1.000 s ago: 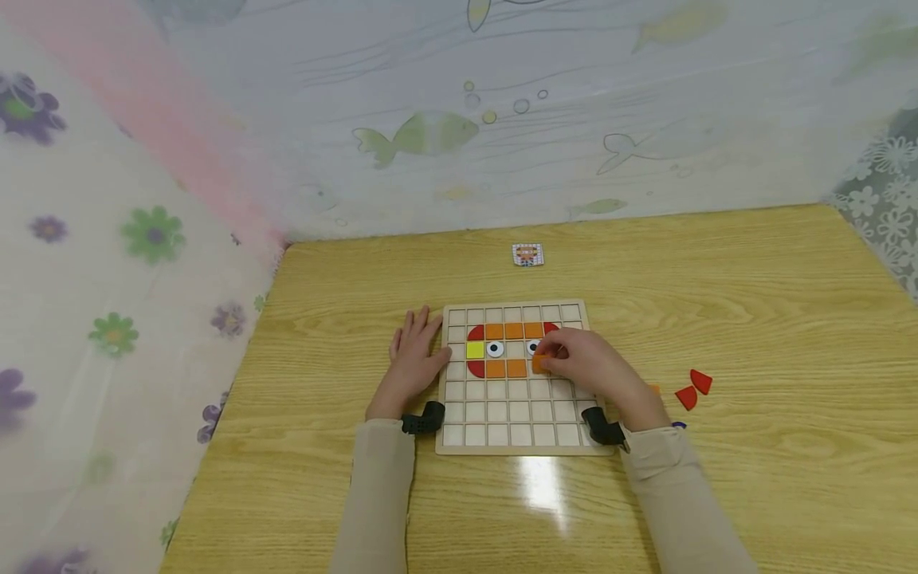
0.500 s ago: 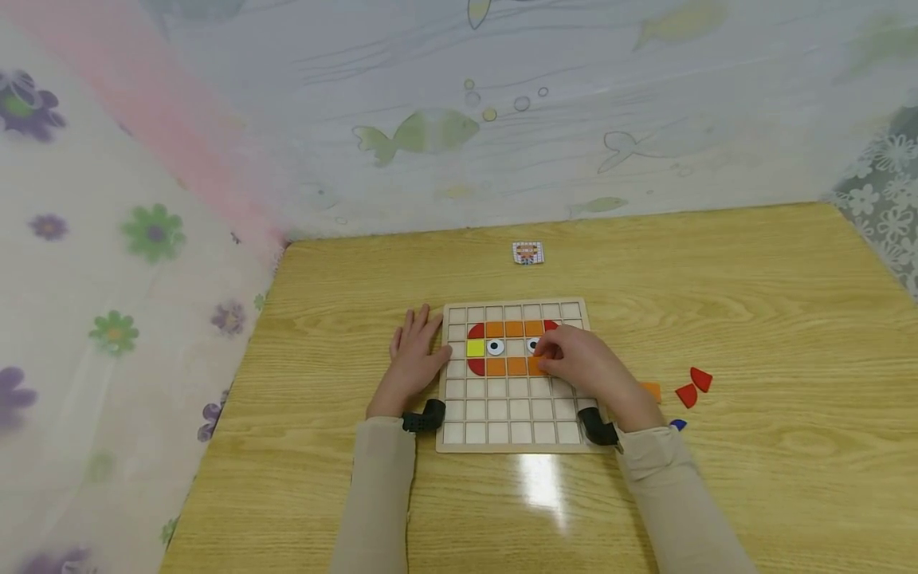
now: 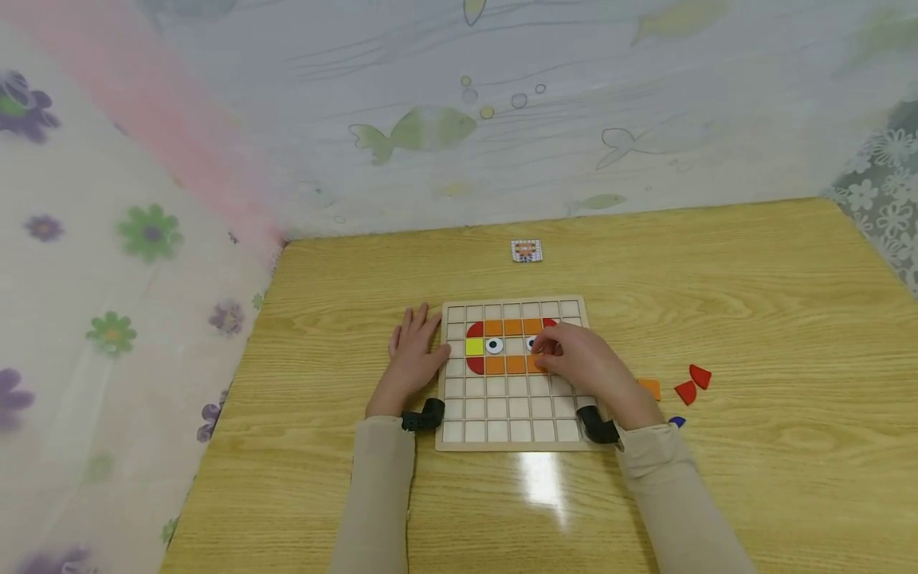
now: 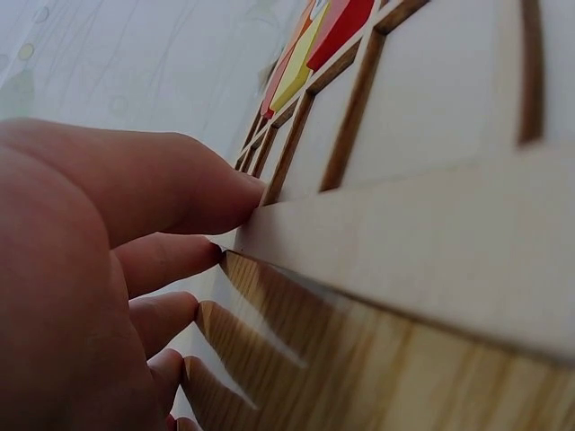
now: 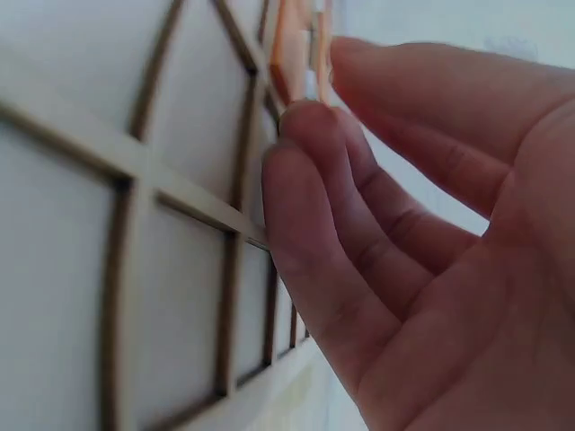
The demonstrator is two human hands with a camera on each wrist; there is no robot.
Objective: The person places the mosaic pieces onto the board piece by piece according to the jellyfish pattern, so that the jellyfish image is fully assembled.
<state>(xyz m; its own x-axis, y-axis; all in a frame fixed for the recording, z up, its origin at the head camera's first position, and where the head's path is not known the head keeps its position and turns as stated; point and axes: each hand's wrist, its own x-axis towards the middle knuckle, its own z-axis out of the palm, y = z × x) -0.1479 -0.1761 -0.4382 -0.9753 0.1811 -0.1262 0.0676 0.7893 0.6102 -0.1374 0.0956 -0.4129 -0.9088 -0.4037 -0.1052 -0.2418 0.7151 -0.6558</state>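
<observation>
A wooden grid board [image 3: 519, 409] lies on the table. My left hand [image 3: 412, 359] rests at its left edge, fingers spread; in the left wrist view the thumb [image 4: 207, 184] touches the frame. My right hand [image 3: 584, 359] pinches an orange square tile [image 3: 534, 364] at the right end of the lower orange row. In the right wrist view the thumb [image 5: 359, 67] is at that tile, beside curled fingers. Orange tiles [image 3: 513, 328], red quarter-circles [image 3: 476, 329], a yellow square [image 3: 475, 346] and two eye discs [image 3: 494, 345] sit in the cells. My right fingers partly cover the right-hand eye.
Right of the board, partly behind my right wrist, lie an orange tile [image 3: 649, 389], two red quarter-circles [image 3: 686, 392] and a blue piece [image 3: 677, 422]. A small pattern card [image 3: 527, 251] lies beyond the board. Curtains with fish and flowers stand around the table [image 3: 774, 319].
My right hand has lowered the orange tile from a spot just right of the lower orange row into line with it. The loose orange tile shows more beside my wrist. My left hand stays put.
</observation>
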